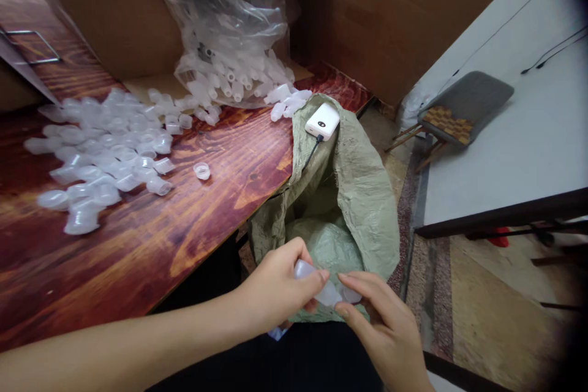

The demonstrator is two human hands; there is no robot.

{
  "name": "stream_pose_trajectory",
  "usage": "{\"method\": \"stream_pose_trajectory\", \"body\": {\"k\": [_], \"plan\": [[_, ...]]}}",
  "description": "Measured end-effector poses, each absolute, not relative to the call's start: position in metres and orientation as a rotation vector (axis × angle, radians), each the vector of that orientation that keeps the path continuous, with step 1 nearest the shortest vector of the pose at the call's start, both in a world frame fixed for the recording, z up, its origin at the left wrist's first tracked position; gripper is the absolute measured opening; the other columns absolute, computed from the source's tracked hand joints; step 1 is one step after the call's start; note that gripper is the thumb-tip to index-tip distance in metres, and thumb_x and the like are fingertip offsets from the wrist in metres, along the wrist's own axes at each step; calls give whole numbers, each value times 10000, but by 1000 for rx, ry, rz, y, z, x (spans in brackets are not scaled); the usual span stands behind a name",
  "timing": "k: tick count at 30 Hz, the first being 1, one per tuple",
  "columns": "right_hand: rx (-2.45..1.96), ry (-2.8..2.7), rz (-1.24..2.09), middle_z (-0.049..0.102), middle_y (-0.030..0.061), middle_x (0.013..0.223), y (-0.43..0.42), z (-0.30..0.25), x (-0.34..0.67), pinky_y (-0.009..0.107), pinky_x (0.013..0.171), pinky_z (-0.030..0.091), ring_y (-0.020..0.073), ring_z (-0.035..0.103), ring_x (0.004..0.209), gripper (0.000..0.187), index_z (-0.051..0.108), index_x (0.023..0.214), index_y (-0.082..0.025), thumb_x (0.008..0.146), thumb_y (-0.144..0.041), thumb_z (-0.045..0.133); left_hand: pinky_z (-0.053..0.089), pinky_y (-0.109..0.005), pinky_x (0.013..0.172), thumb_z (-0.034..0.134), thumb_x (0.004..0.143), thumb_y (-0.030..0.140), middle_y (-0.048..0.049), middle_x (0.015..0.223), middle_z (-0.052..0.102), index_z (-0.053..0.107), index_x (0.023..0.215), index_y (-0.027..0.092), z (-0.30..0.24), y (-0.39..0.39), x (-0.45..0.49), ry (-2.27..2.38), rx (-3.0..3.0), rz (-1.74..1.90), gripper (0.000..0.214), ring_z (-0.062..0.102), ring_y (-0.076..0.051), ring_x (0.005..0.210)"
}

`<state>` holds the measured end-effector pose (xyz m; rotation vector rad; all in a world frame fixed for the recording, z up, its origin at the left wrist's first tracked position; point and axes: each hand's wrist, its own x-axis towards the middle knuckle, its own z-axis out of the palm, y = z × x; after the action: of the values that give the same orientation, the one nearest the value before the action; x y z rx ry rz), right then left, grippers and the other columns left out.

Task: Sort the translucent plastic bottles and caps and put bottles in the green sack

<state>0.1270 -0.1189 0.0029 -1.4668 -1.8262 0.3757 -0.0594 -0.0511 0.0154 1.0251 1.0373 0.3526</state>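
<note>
My left hand (275, 288) and my right hand (383, 324) meet low in the middle, just over the mouth of a green woven sack (362, 196). Both pinch small translucent plastic pieces (324, 288) held between the fingertips. The left hand's fingers curl round one piece, and the right hand's thumb and fingers close on the other end. A heap of similar clear plastic caps (105, 153) lies spread on the red-brown wooden table (206, 214) at the left.
A clear plastic bag (234, 43) full of plastic parts spills onto the table from a cardboard box (105, 18). A white power bank (323, 120) with a cable rests on the sack's rim. A white table (514, 135) and a chair (459, 110) stand at the right.
</note>
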Motion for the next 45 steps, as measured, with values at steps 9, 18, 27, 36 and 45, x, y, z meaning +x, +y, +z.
{"method": "stream_pose_trajectory", "body": {"k": [9,18,27,36,45], "plan": [[-1379,-2097,180,675,84,1046,-125,16,124,228,841,571,159,676,960,317,580,1192,-208,883,-137,580,365,-146,346,535,853,406,14,555,635,396,835,222,19,-49,-59,1023,869,374,231,566,-132,468],[-1109,-2264,11,713,91,1090,-132,18,125,305,891,585,213,682,1026,483,572,1252,-202,802,-45,645,325,-141,271,388,928,404,-38,523,603,549,610,121,16,-45,-56,889,716,216,455,488,-74,315],[-1423,-2117,379,644,7,683,-131,10,130,220,516,514,139,634,552,325,556,1144,-250,983,-478,388,267,-161,281,443,890,498,56,393,441,476,673,197,9,-52,-60,1006,1095,396,373,399,-92,301],[-1454,-2254,715,627,-13,624,-133,-31,148,226,500,444,136,592,520,271,686,1076,-256,958,-354,463,254,-198,416,459,856,344,32,490,408,396,525,176,26,-54,-65,1020,1449,428,377,396,-87,461],[-1415,-2251,465,654,2,656,-135,-20,133,254,537,446,150,600,557,234,690,986,-260,917,-401,516,285,-213,429,435,872,390,21,510,480,436,562,187,23,-47,-66,1097,1428,393,370,484,-116,475]]}}
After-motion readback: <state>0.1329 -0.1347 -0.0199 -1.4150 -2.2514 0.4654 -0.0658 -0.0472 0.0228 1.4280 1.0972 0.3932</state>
